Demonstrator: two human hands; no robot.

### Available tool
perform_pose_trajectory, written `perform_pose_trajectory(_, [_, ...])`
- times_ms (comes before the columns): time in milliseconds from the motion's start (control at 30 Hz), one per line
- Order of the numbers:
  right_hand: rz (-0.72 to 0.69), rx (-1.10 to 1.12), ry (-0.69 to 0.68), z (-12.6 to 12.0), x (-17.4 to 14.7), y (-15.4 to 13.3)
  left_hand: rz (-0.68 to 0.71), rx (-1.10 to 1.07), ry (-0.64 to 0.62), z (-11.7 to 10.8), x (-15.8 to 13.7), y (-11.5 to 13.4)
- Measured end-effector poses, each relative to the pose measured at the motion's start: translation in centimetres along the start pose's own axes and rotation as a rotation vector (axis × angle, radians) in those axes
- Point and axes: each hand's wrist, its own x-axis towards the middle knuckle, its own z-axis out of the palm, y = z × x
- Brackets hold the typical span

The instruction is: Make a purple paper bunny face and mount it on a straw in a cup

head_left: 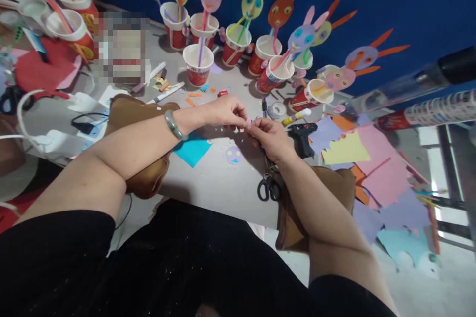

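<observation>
Over the middle of the table, my left hand (231, 111) and my right hand (269, 137) meet at the fingertips. Between them they pinch a small piece of pink paper (243, 125), whose exact shape is too small to make out. Just below my fingers lies a round lilac paper face (234, 155) with yellow eyes and a blue mouth. Beneath my left forearm a turquoise paper sheet (194, 151) lies flat. Black-handled scissors (268, 189) rest below my right hand, and a black glue gun (303, 138) is to its right.
Red paper cups (197, 65) with paper rabbit faces on straws line the blue wall. Coloured paper sheets (383, 158) spread on the right. Brown cushions (147, 178) lie under my forearms. A power strip with cables (84, 131) sits at the left, near markers (166, 93).
</observation>
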Motion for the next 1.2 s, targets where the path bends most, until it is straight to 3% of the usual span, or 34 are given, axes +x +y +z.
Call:
perform_pose_trajectory(200, [-0.007,-0.06,-0.024,0.1,-0.1,-0.1,-0.012,0.005,-0.066,-0.3,-0.2,0.1])
perform_pose_trajectory(433, [-0.058,-0.129,0.031,-1.2,0.0,0.3,-0.092,-0.001,0.031,-0.3,0.0,-0.2])
perform_pose_trajectory(567, [-0.072,-0.144,0.065,-1.6,-0.6,0.2,-0.126,-0.01,0.018,-0.2,0.0,0.1])
perform_pose_trajectory(767, [-0.034,-0.098,-0.019,-1.1,-1.1,0.3,-0.09,-0.021,-0.054,0.1,-0.2,0.4])
perform_pose_trajectory(933, [-0.073,-0.179,-0.012,-1.3,-0.9,0.5,-0.103,0.012,-0.057,0.0,0.0,0.2])
perform_pose_trajectory(1033, [-0.227,-0.392,0.056,-1.6,-1.2,0.9,-0.117,0.051,-0.017,-0.1,0.3,-0.1])
perform_pose_trajectory(1200, [-0.746,-1.065,0.173,-1.7,-1.8,1.9,-0.185,0.005,-0.033,0.1,0.3,0.2])
